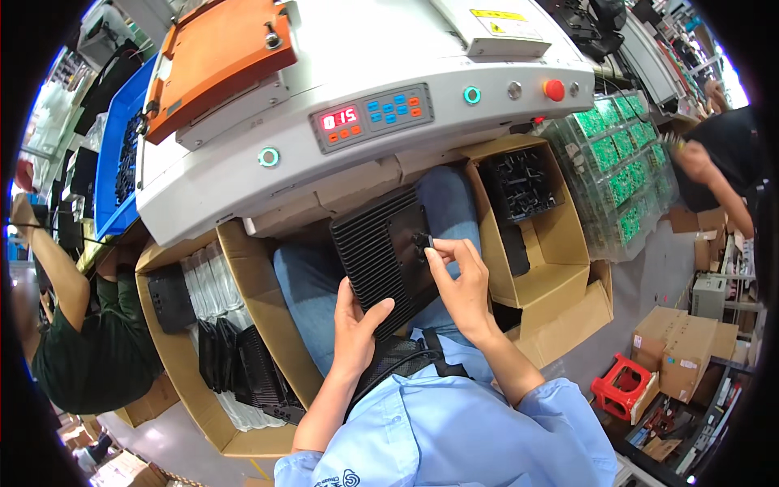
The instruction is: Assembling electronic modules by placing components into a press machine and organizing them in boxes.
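A black finned metal housing (369,253) lies tilted across my lap, its ribbed side to the left and a flat plate to the right. My left hand (355,329) is wrapped round the housing's near left corner, thumb on top of the fins. Over the flat plate, my right hand (462,284) has thumb and forefinger pinched on a small black part (428,242). That part sits at or against the plate; the fingertips partly hide it, so whether it is seated there I cannot tell.
Ahead stands a white machine (243,183) with an orange fixture (223,61) and red button (554,90). Cardboard boxes of black parts flank me, left (272,345) and right (560,280). Clear trays of green circuit boards (621,154) stand far right. People work on both sides.
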Available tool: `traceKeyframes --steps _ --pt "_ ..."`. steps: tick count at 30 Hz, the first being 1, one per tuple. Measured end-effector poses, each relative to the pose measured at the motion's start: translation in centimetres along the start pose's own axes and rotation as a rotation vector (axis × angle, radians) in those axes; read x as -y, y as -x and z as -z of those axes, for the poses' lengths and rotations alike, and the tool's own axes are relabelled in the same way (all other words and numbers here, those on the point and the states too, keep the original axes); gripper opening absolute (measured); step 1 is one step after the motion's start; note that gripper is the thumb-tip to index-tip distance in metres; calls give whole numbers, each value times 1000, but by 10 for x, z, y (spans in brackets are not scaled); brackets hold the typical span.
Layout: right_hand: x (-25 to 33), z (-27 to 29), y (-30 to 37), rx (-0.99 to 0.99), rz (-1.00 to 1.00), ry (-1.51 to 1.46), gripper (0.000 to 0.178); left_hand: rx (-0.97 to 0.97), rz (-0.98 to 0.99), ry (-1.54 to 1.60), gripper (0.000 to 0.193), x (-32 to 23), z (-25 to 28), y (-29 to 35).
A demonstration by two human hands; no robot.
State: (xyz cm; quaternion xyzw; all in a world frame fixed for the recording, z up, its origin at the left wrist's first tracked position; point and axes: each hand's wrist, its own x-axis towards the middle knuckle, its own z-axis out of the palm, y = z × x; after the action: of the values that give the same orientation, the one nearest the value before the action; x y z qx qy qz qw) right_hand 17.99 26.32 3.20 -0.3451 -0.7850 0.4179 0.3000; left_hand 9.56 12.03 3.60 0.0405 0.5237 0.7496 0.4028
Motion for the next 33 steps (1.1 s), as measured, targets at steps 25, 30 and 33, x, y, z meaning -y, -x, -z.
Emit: traceKeyframes --steps 25,30,33 --pt "-124 182 -118 169 -193 -792 33 556 -134 -271 45 30 -192 -102" --pt "-150 178 -117 301 -178 -648 42 432 -191 -270 43 51 -186 -102" --pt "-167 178 -113 394 14 -376 41 389 -191 -263 44 54 -184 -103"
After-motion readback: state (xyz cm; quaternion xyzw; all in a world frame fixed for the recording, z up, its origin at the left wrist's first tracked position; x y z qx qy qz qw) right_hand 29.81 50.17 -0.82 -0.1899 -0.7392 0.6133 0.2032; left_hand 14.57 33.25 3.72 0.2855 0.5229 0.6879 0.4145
